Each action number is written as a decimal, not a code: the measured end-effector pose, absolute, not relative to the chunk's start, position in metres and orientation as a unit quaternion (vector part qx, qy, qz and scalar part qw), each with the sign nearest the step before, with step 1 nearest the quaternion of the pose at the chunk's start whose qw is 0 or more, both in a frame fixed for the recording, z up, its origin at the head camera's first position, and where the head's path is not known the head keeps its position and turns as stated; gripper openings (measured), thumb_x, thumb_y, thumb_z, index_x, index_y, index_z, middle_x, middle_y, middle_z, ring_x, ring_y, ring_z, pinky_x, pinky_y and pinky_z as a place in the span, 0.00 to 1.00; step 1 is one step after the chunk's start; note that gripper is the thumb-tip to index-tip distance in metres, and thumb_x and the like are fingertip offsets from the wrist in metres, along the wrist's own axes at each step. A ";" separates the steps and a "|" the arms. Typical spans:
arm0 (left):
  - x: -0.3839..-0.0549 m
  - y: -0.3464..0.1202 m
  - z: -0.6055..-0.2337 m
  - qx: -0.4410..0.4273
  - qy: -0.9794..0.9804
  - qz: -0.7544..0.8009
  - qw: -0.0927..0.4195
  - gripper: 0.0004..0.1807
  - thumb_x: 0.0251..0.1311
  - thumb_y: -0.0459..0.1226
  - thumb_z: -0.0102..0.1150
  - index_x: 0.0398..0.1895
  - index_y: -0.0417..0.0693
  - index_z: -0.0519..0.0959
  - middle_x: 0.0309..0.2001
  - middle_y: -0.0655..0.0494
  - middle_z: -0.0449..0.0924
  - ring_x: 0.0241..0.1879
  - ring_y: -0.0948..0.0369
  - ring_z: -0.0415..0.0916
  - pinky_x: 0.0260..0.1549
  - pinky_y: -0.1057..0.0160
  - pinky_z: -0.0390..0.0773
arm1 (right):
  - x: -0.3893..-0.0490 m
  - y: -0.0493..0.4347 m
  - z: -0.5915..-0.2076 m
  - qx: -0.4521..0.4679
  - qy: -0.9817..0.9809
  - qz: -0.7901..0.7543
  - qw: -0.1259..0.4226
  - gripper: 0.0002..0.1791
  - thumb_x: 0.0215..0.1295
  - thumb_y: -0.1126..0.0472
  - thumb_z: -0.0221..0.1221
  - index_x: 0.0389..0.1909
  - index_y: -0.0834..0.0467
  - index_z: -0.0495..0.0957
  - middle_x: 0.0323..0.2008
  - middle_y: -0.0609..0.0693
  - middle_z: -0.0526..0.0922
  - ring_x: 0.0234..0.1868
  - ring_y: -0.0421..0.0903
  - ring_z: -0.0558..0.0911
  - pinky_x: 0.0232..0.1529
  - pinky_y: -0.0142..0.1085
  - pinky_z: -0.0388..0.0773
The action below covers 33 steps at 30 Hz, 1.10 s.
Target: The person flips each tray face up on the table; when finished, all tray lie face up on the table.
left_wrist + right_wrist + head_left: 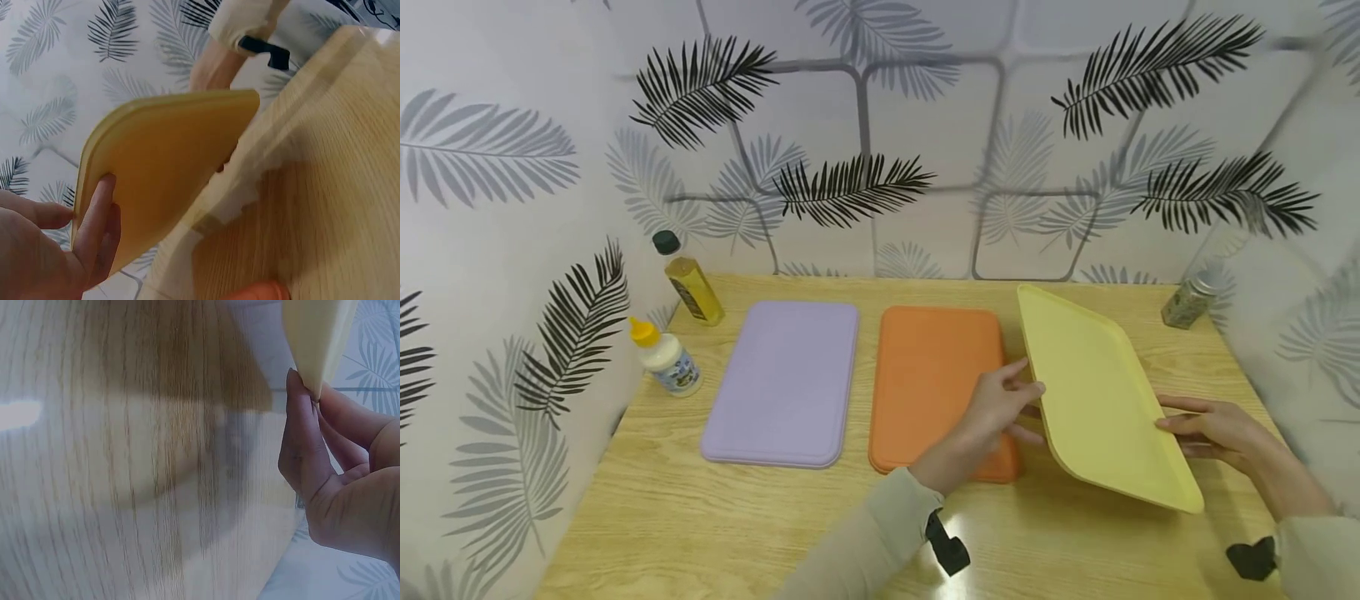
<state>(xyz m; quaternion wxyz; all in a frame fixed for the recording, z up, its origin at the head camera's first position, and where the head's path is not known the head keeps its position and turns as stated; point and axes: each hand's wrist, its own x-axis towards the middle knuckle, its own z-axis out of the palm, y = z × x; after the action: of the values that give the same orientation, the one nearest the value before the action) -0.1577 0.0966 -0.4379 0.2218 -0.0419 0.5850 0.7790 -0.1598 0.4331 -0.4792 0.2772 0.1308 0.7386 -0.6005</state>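
A yellow rectangular tray (1105,400) is held tilted above the table between both hands, its left long edge higher than its right. My left hand (988,412) pinches that left edge, thumb on the upper face and fingers against the underside, which shows in the left wrist view. On the opposite long edge, my right hand (1228,437) pinches the rim between thumb and fingers. Just left of the yellow tray lies an orange tray (925,375), partly covered by my left hand and forearm. A purple tray (786,379) lies flat farther left.
At the left table edge stand a white bottle with a yellow cap (673,362) and a bottle of yellow liquid with a dark cap (696,287). A small glass jar (1191,296) stands at the back right. Leaf-patterned walls enclose the wooden table (700,533) behind and at both sides.
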 end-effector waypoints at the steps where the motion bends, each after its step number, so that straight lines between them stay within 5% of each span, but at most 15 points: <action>1: -0.161 0.096 -0.439 -0.042 0.588 0.776 0.224 0.29 0.62 0.32 0.62 0.67 0.48 0.69 0.43 0.49 0.74 0.41 0.50 0.80 0.22 0.53 0.83 | -0.159 0.435 -0.479 0.128 0.745 -0.594 0.274 0.15 0.64 0.60 0.62 0.44 0.34 0.80 0.36 0.42 0.86 0.38 0.43 0.86 0.41 0.39 0.83; 5: -0.173 0.096 -0.444 -0.034 0.593 0.767 0.242 0.32 0.62 0.30 0.61 0.69 0.48 0.66 0.42 0.47 0.78 0.39 0.46 0.81 0.20 0.53 0.83 | -0.155 0.441 -0.477 0.123 0.764 -0.577 0.260 0.18 0.65 0.60 0.62 0.54 0.42 0.77 0.35 0.43 0.86 0.38 0.43 0.86 0.41 0.39 0.83; 12: -0.184 0.100 -0.455 -0.030 0.608 0.747 0.266 0.32 0.62 0.28 0.59 0.70 0.47 0.66 0.44 0.45 0.79 0.27 0.50 0.77 0.17 0.56 0.82 | -0.152 0.450 -0.475 0.130 0.775 -0.569 0.241 0.18 0.64 0.61 0.63 0.54 0.44 0.77 0.33 0.43 0.86 0.36 0.44 0.86 0.40 0.41 0.83; 17: -0.190 0.108 -0.466 -0.046 0.604 0.744 0.282 0.31 0.60 0.24 0.58 0.68 0.43 0.67 0.47 0.43 0.74 0.23 0.54 0.72 0.19 0.52 0.83 | -0.153 0.457 -0.477 0.117 0.803 -0.535 0.234 0.40 0.65 0.62 0.61 0.69 0.75 0.51 0.33 0.43 0.86 0.36 0.44 0.86 0.40 0.42 0.84; 21: -0.196 0.117 -0.472 -0.059 0.623 0.727 0.283 0.30 0.61 0.24 0.57 0.68 0.42 0.68 0.49 0.40 0.74 0.20 0.53 0.71 0.20 0.50 0.83 | -0.158 0.463 -0.477 0.107 0.810 -0.527 0.233 0.43 0.66 0.63 0.60 0.69 0.77 0.45 0.33 0.43 0.86 0.35 0.45 0.86 0.40 0.42 0.84; 25: -0.201 0.126 -0.475 -0.066 0.651 0.705 0.274 0.28 0.62 0.24 0.56 0.67 0.43 0.68 0.38 0.34 0.77 0.18 0.53 0.69 0.23 0.48 0.83 | -0.164 0.467 -0.477 0.100 0.816 -0.523 0.226 0.42 0.66 0.63 0.60 0.69 0.77 0.45 0.33 0.43 0.86 0.35 0.44 0.86 0.40 0.42 0.84; 29: -0.203 0.132 -0.479 -0.068 0.664 0.694 0.270 0.30 0.61 0.22 0.54 0.68 0.42 0.68 0.20 0.40 0.73 0.12 0.55 0.66 0.27 0.45 0.83 | -0.169 0.469 -0.476 0.102 0.827 -0.507 0.220 0.42 0.66 0.63 0.60 0.69 0.76 0.46 0.33 0.42 0.86 0.35 0.42 0.86 0.39 0.43 0.84; 33: -0.201 0.137 -0.483 -0.075 0.680 0.678 0.270 0.31 0.61 0.19 0.52 0.68 0.41 0.67 0.12 0.47 0.65 0.09 0.57 0.63 0.30 0.43 0.83 | -0.172 0.467 -0.476 0.106 0.834 -0.493 0.223 0.41 0.66 0.63 0.59 0.70 0.75 0.46 0.33 0.45 0.86 0.35 0.43 0.86 0.39 0.43 0.84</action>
<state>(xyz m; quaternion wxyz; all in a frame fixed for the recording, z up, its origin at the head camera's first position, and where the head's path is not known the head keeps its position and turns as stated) -0.2014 0.1368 -0.4833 0.2696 -0.0746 0.6797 0.6781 -0.1725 0.4674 -0.4765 0.2227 0.1063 0.8345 -0.4927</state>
